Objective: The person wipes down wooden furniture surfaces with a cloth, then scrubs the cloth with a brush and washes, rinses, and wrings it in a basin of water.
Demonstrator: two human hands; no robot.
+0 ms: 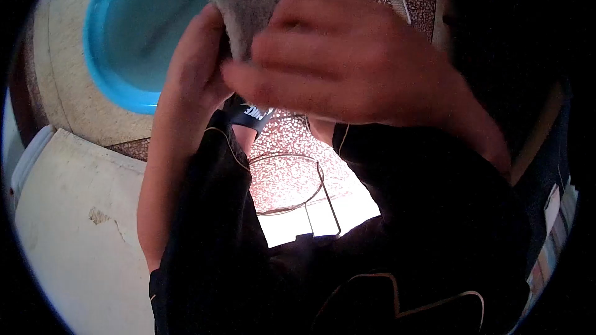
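A grey cloth [251,9] with a reddish top edge is bunched between my hands at the upper middle. My left hand [202,56] is wrapped round its left side, with the fingertips hidden behind it. In front of the cloth's right side lies my right hand [335,56], its fingers stretched to the left and slightly apart, a little blurred. Just left of my hands is a blue basin [93,43] that holds cloudy water.
A pale, stained board [81,211] fills the lower left. Below my hands are my knees in dark clothing, a dark slipper [248,116], a thin wire stand [323,180] and speckled floor [285,142]. A small white comb-like object [401,8] lies at the upper right.
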